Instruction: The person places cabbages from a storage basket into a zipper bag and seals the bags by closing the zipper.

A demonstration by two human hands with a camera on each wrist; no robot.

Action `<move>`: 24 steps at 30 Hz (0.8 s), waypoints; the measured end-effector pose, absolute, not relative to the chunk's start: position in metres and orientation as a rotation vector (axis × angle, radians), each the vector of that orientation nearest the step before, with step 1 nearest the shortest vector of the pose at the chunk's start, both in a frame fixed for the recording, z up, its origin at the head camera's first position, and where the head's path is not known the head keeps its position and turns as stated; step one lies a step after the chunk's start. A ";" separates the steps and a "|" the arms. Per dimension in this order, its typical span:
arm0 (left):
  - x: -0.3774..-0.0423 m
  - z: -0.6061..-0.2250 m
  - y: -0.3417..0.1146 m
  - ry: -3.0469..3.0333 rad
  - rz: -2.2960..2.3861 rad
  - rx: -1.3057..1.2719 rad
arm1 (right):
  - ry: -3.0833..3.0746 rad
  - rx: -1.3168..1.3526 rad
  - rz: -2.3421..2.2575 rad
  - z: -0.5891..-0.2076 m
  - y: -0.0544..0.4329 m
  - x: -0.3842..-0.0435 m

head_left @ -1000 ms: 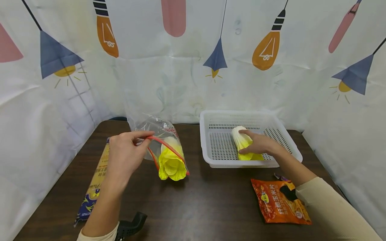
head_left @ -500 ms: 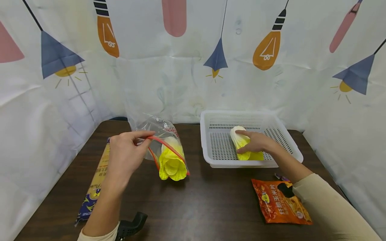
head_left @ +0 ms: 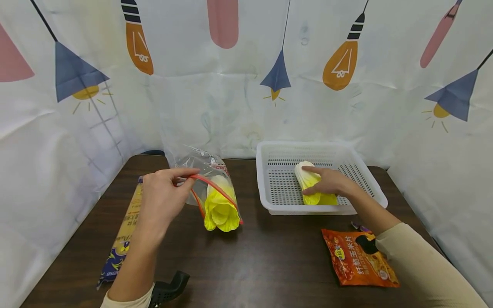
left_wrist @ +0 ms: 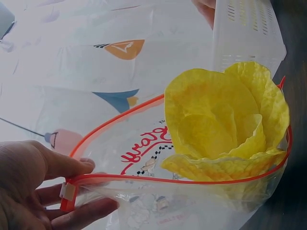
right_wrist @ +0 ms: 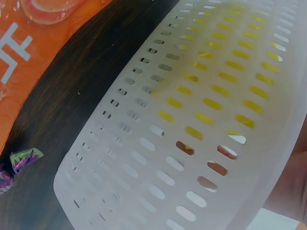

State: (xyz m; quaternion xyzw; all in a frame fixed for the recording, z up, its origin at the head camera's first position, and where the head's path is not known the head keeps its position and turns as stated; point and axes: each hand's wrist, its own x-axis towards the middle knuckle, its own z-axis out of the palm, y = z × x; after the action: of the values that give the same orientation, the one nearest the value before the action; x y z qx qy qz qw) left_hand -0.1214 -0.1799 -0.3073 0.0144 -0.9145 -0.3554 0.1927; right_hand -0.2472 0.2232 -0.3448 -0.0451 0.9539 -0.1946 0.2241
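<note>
My left hand (head_left: 167,192) pinches the red-edged mouth of a clear zip bag (head_left: 196,158) at its slider end, with thumb and fingers on the seal. Inside the bag lies a yellow-and-white napa cabbage (head_left: 220,207), its leafy end at the opening; the left wrist view shows the cabbage leaves (left_wrist: 211,120) close up. On the right, my right hand (head_left: 329,182) holds a second napa cabbage (head_left: 305,175) that rests in a white perforated basket (head_left: 265,205). In the right wrist view the basket wall (right_wrist: 110,167) hides most of that hand and cabbage.
A spaghetti packet (head_left: 127,222) lies left, partly behind the left forearm. An orange snack bag (head_left: 358,261) sits in front of the basket, beneath the right sleeve. Beside it is a small purple wrapped item (right_wrist: 24,160). A printed white curtain (head_left: 239,107) borders the dark table (head_left: 262,265).
The right hand and the cabbage under it have shifted very slightly left in the basket. My left hand keeps its hold on the bag's edge.
</note>
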 end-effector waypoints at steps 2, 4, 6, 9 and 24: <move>-0.121 -0.308 -0.180 -2.565 -1.000 0.037 | 2.632 -0.118 -0.561 -0.346 0.225 -0.248; -0.121 -0.308 -0.180 -2.563 -1.003 0.034 | 2.631 -0.114 -0.591 -0.347 0.226 -0.248; -0.122 -0.308 -0.180 -2.559 -1.005 0.030 | 2.634 -0.127 -0.616 -0.348 0.228 -0.248; -0.122 -0.308 -0.181 -2.550 -1.008 0.025 | 2.626 -0.153 -0.667 -0.348 0.230 -0.249; -0.122 -0.308 -0.181 -2.531 -0.993 0.024 | 2.568 -0.164 -0.886 -0.332 0.228 -0.244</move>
State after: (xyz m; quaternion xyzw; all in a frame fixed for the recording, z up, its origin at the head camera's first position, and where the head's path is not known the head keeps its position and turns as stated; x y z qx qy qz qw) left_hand -0.1220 -0.1810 -0.3083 0.0085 -0.9102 -0.3571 0.2096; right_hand -0.2440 0.2283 -0.3320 -0.0591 0.9229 -0.3183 0.2084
